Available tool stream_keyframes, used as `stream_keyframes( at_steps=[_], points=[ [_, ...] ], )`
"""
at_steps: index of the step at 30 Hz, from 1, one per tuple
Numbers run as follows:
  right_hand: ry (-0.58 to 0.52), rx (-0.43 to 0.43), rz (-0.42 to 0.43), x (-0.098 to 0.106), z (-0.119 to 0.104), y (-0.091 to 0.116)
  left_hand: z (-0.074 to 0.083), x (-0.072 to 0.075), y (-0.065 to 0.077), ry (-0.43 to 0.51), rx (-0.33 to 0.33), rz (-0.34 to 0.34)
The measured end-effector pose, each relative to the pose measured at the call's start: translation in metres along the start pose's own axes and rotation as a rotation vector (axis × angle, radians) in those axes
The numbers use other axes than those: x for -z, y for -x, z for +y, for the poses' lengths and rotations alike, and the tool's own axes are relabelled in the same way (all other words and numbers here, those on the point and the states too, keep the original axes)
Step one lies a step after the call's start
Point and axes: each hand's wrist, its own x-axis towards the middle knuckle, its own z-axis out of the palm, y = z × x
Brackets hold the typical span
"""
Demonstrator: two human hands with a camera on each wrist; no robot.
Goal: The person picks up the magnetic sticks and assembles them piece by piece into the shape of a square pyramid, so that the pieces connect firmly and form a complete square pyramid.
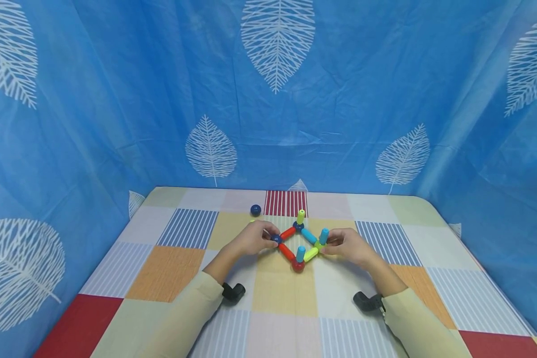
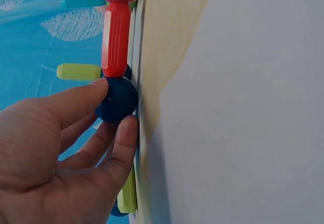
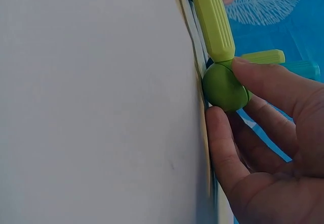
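Note:
A four-sided frame of toy rods and balls lies on the table. My left hand [image 1: 256, 238] pinches the dark blue ball [image 2: 117, 100] at its left corner between thumb and fingers. On the opposite corner, my right hand [image 1: 348, 244] grips a green ball [image 3: 225, 87], which carries an upright light blue rod [image 1: 324, 236]. The front corner is a red ball [image 1: 298, 266] with another light blue rod [image 1: 301, 253] standing in it. At the back, a blue ball [image 1: 298, 226] bears an upright yellow-green rod [image 1: 301, 217]. Two red rods [image 1: 287, 252], one blue rod [image 1: 309, 235] and one yellow-green rod [image 1: 311, 254] form the sides.
Beyond my left hand, a loose dark blue ball [image 1: 255, 210] sits near the table's back edge. A yellow-green rod [image 2: 127, 191] shows partly behind my left fingers. The patchwork tablecloth [image 1: 286, 298] lies under everything, and a blue leaf-print curtain [image 1: 340, 99] surrounds the table.

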Motion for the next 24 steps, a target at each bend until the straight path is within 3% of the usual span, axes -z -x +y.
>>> stream_keyframes(
  at_steps=[11,19,24],
  points=[
    [-0.048,0.000,-0.037,0.001,0.002,-0.001,-0.003,0.006,0.004,0.016,-0.012,0.010],
    [-0.049,-0.015,-0.039,0.002,0.001,-0.002,-0.011,0.025,0.004,0.053,-0.040,0.103],
    [-0.049,-0.034,-0.039,0.002,0.001,-0.002,-0.012,0.035,0.000,0.015,0.010,0.141]
  ],
)
